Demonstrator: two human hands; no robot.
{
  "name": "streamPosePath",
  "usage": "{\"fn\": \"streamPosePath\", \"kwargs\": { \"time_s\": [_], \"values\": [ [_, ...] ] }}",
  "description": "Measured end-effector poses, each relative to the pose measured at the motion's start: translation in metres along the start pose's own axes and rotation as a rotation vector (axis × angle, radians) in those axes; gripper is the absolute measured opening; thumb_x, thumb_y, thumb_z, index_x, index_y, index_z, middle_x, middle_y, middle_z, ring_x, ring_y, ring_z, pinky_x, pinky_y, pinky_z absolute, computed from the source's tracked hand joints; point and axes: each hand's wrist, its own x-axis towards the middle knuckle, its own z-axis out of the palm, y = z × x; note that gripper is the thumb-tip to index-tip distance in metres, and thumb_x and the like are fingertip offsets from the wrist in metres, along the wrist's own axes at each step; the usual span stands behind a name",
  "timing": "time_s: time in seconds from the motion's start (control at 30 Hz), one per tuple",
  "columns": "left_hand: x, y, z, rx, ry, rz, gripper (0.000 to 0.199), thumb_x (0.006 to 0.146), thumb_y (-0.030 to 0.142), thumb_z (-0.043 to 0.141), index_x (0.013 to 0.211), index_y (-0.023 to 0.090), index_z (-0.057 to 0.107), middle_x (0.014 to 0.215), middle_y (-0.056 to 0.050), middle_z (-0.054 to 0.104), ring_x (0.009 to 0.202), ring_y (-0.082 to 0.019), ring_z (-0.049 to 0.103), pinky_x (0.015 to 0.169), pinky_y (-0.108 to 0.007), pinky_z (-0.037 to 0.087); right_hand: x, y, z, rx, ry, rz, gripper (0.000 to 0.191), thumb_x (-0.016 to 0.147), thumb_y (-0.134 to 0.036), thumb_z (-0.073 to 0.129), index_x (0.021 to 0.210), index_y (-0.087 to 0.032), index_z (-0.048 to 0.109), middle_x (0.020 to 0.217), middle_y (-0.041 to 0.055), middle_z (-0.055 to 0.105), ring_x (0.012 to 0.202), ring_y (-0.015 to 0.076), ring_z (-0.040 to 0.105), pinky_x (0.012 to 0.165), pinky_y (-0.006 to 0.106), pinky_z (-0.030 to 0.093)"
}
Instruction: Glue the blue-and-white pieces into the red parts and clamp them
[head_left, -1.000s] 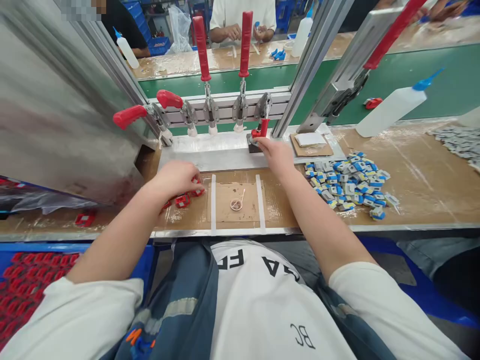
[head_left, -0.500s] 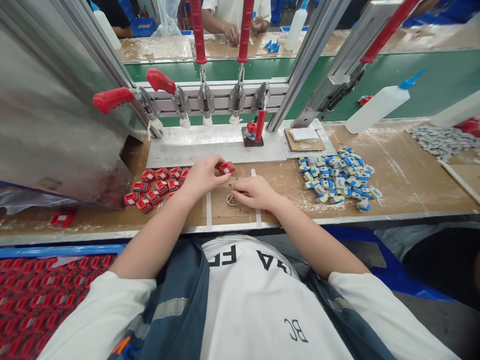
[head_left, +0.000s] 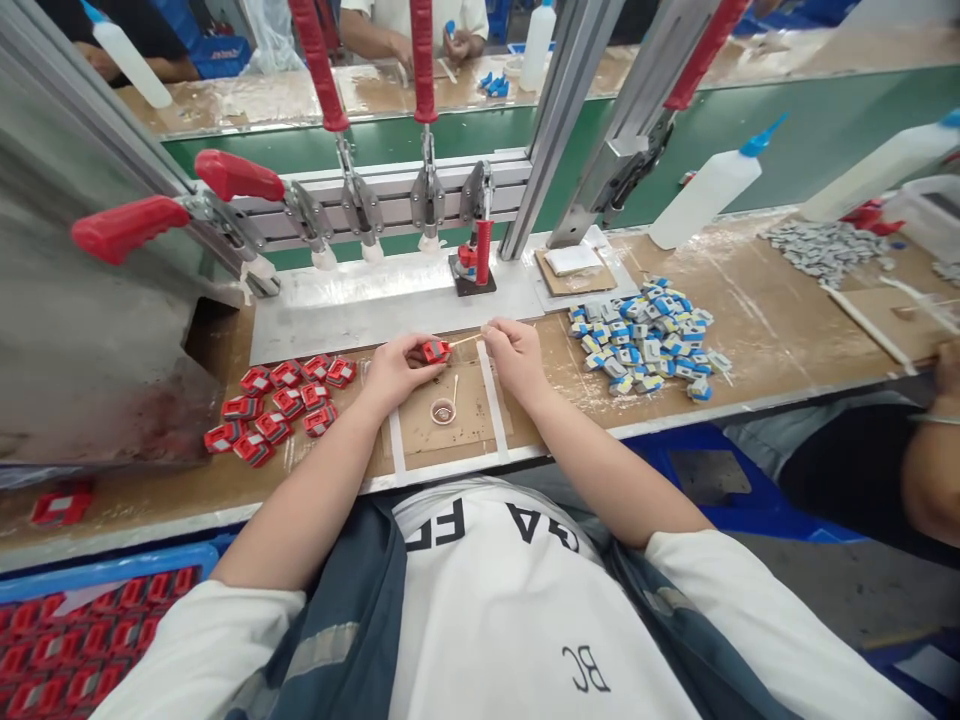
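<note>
My left hand [head_left: 401, 375] pinches a small red plastic part [head_left: 436, 351] with a grey inset. A thin wooden stick [head_left: 466, 341] is held in my right hand [head_left: 516, 360], its tip touching or very close to the red part. Below them on the board stands a small round cup [head_left: 442, 411] with dark liquid in it. A second thin stick [head_left: 456, 386] leans at the cup. To the left of my left hand lies a group of similar red parts [head_left: 288, 402]. A pile of blue, grey and yellow parts [head_left: 649, 335] lies right of my right hand.
Red-handled toggle clamps [head_left: 427, 180] stand on a metal frame behind a metal plate [head_left: 337, 305]. A white squeeze bottle [head_left: 709, 195] stands at the right. A blue crate [head_left: 105, 575] of red parts is at lower left. Another person's arm [head_left: 934, 460] shows at far right.
My right hand has lifted from the cup and moved up and right, bringing a stick to the red part. My left hand has lowered the red part slightly. The camera view has shifted.
</note>
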Motion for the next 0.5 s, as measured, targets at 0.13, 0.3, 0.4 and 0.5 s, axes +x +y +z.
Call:
{"fn": "streamPosePath", "kwargs": {
  "time_s": [0.13, 0.3, 0.4, 0.5],
  "values": [
    [0.001, 0.001, -0.001, -0.048, -0.02, -0.021, 0.054, 0.072, 0.042, 0.094, 0.118, 0.018, 0.078, 0.11, -0.009, 0.082, 0.097, -0.027, 0.08, 0.093, -0.041, 0.064, 0.007, 0.006, 0.003, -0.025, -0.02, 0.043, 0.039, 0.093, -0.042, 0.054, 0.062, -0.024, 0.037, 0.061, -0.0052, 0.035, 0.062, 0.012, 0.036, 0.065, 0.03, 0.031],
    [0.002, 0.001, -0.001, -0.049, -0.032, -0.036, 0.055, 0.072, 0.042, 0.095, 0.118, 0.018, 0.079, 0.111, -0.009, 0.083, 0.097, -0.028, 0.08, 0.094, -0.042, 0.065, 0.008, 0.011, 0.005, -0.045, -0.059, 0.053, 0.041, 0.094, -0.045, 0.053, 0.063, -0.024, 0.036, 0.062, -0.0054, 0.033, 0.064, 0.0118, 0.035, 0.066, 0.029, 0.03],
    [0.002, 0.001, -0.001, -0.013, -0.027, -0.023, 0.054, 0.073, 0.041, 0.094, 0.119, 0.018, 0.08, 0.112, -0.009, 0.082, 0.097, -0.027, 0.08, 0.093, -0.041, 0.065, 0.008, 0.013, 0.007, -0.054, -0.082, 0.048, 0.042, 0.094, -0.045, 0.053, 0.063, -0.024, 0.035, 0.062, -0.0053, 0.033, 0.064, 0.0119, 0.034, 0.066, 0.029, 0.029],
    [0.001, 0.002, -0.001, 0.008, -0.023, -0.01, 0.052, 0.074, 0.041, 0.093, 0.119, 0.019, 0.08, 0.112, -0.009, 0.082, 0.096, -0.027, 0.079, 0.092, -0.041, 0.065, 0.008, 0.016, 0.008, -0.072, -0.077, 0.04, 0.041, 0.094, -0.045, 0.052, 0.064, -0.024, 0.035, 0.063, -0.0053, 0.032, 0.064, 0.012, 0.034, 0.065, 0.029, 0.028]
  ]
}}
